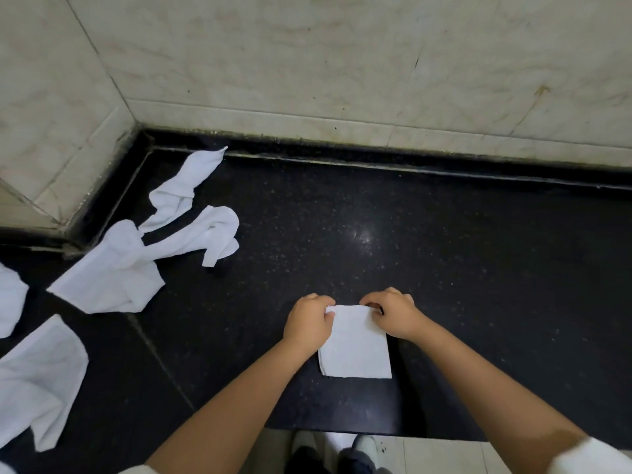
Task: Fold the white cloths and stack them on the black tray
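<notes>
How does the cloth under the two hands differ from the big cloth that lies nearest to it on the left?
The folded cloth is a neat, flat rectangle; the crumpled cloth is spread loose, with wrinkles and a twisted top. The folded cloth looks smaller than the crumpled cloth. The left hand and right hand pinch the folded cloth's far corners; nothing touches the crumpled cloth. Both are white and lie on the black counter.

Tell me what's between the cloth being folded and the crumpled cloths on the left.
Nothing: in the head view only bare black counter lies between the folded cloth and the crumpled cloths.
</notes>
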The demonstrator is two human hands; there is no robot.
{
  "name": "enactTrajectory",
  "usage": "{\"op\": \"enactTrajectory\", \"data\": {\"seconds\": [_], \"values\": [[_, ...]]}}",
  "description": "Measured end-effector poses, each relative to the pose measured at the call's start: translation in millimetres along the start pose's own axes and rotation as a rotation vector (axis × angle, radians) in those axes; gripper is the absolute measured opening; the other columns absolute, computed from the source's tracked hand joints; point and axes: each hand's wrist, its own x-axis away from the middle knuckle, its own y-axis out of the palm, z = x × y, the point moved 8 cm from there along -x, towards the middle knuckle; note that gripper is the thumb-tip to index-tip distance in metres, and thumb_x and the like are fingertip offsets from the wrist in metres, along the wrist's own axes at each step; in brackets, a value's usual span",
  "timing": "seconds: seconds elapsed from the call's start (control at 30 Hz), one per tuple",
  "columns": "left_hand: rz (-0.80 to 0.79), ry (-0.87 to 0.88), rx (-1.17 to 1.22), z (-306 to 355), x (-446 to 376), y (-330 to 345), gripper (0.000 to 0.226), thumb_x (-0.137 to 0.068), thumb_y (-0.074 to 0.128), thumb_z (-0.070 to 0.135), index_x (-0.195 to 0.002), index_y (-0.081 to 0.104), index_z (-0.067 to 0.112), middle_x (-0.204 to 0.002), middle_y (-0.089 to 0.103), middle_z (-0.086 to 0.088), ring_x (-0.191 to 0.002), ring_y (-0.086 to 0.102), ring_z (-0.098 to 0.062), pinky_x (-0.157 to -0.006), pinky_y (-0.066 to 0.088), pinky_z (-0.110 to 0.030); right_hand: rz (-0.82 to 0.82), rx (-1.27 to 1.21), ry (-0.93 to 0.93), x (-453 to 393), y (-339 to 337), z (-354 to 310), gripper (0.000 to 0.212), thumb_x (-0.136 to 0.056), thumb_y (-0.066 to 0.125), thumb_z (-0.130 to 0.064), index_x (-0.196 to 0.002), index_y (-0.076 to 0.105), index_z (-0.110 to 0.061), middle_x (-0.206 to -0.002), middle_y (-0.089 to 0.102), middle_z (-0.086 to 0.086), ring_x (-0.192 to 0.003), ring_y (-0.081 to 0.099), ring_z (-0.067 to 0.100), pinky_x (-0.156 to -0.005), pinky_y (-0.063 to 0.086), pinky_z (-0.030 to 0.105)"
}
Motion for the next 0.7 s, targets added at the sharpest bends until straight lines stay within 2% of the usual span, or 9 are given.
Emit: {"op": "enactTrajectory", "data": {"seconds": [0.1,0.23,0.33,0.43,0.5,0.57,0.63,0.7], "values": [[-0.046,0.022,-0.026,10,-9,4,0.028,-0.094,0.049,0.017,-0.119,0.060,0.014,-0.118,0.056,-0.005,-0.105,0.057,-0.022,-0.091,0.048,-0.031,0.014,-0.057,0.031,-3,-4,12,0.035,-0.088,0.037,-0.005,-0.109,0.063,-0.018,-0.110,0.063,-0.001,-0.116,0.042,0.020,-0.101,0.027,0.036],[-0.057,-0.075,-0.053,-4,-22,7,0.022,-0.093,0.048,0.013,-0.108,0.064,0.008,-0.111,0.063,-0.011,-0.099,0.060,-0.025,-0.083,0.050,-0.033,0.042,-0.082,0.065,-7,1,26,0.027,-0.089,0.043,-0.009,-0.105,0.064,-0.012,-0.096,0.059,0.002,-0.113,0.049,0.024,-0.097,0.039,0.035],[-0.061,-0.098,-0.034,-13,-25,7,0.019,-0.092,0.051,0.015,-0.104,0.065,0.009,-0.103,0.067,-0.010,-0.093,0.062,-0.023,-0.079,0.050,-0.032,0.120,-0.058,0.082,-7,7,31,0.031,-0.090,0.046,-0.011,-0.118,0.058,-0.010,-0.114,0.056,0.010,-0.115,0.047,0.026,-0.094,0.040,0.031],[0.012,-0.074,-0.129,-11,-18,1,0.025,-0.092,0.051,0.019,-0.115,0.058,0.011,-0.115,0.061,-0.009,-0.103,0.058,-0.023,-0.084,0.048,-0.033,0.265,-0.016,0.110,6,8,31,0.037,-0.089,0.049,-0.013,-0.126,0.051,-0.008,-0.122,0.051,0.014,-0.115,0.046,0.033,-0.095,0.040,0.038],[0.125,0.037,-0.242,0,-8,-4,0.035,-0.093,0.049,0.017,-0.127,0.051,0.010,-0.127,0.052,-0.009,-0.116,0.050,-0.025,-0.093,0.043,-0.034,0.447,0.038,0.029,24,10,22,0.035,-0.084,0.053,-0.011,-0.118,0.056,-0.003,-0.115,0.056,0.019,-0.105,0.052,0.037,-0.085,0.047,0.045],[0.195,0.284,-0.330,20,12,1,0.032,-0.087,0.053,0.011,-0.117,0.060,0.002,-0.120,0.060,-0.013,-0.111,0.058,-0.029,-0.089,0.049,-0.034,0.602,0.061,-0.122,51,22,10,0.031,-0.077,0.047,-0.012,-0.106,0.055,-0.005,-0.108,0.057,0.017,-0.098,0.051,0.031,-0.074,0.053,0.042],[0.194,0.552,-0.383,28,41,23,0.029,-0.079,0.050,0.018,-0.093,0.071,0.004,-0.100,0.071,-0.012,-0.093,0.069,-0.027,-0.075,0.057,-0.034,0.644,0.060,-0.272,77,45,3,0.027,-0.075,0.043,-0.012,-0.101,0.052,-0.010,-0.109,0.050,0.010,-0.099,0.047,0.026,-0.078,0.048,0.036],[0.077,0.650,-0.474,17,63,51,0.037,-0.080,0.043,0.029,-0.090,0.072,0.008,-0.099,0.072,-0.008,-0.095,0.069,-0.023,-0.078,0.059,-0.035,0.572,0.047,-0.331,97,64,2,0.025,-0.074,0.046,-0.013,-0.097,0.055,-0.013,-0.105,0.057,0.008,-0.097,0.050,0.023,-0.079,0.047,0.033]]}}
